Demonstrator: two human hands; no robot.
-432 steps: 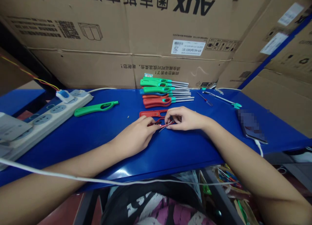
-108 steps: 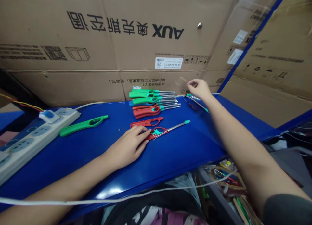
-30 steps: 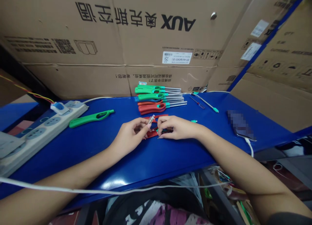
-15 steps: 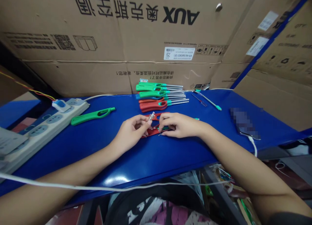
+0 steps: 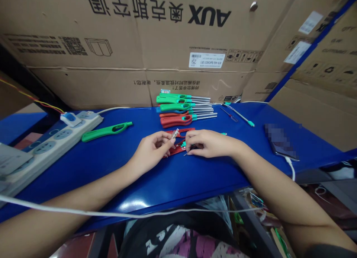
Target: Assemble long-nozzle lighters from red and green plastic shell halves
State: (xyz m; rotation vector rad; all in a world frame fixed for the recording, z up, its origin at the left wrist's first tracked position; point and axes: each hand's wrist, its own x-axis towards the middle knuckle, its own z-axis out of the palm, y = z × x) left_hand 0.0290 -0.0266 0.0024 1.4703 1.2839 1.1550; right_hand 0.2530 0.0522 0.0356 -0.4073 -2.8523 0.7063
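Observation:
My left hand [image 5: 150, 149] is closed, pinching a small clear-and-metal cylindrical part [image 5: 175, 133] upright between thumb and fingers. Under and beside its fingertips lie two red lighter shell halves [image 5: 176, 150], partly covered by my hands. A teal piece with thin wires [image 5: 183, 144] shows in the nearer shell. Right beside it, my right hand [image 5: 208, 144] has its fingers pinched together. A thin dark tip pokes out below them, too small to name. Behind both hands, several assembled lighters [image 5: 178, 120] with red, green or blue handles and metal tubes lie stacked.
To the left are a green lighter handle [image 5: 107, 132] and a white power strip [image 5: 71, 133]. A screwdriver [image 5: 228, 114] and a teal-tipped rod [image 5: 242, 116] lie at the back right. A phone on a cable [image 5: 281, 142] is at the right. Cardboard [image 5: 139, 57] walls the back.
My right hand has shifted slightly right, so more of the teal piece shows in the red shell. My left hand still holds the small part almost in place. The view has shifted slightly.

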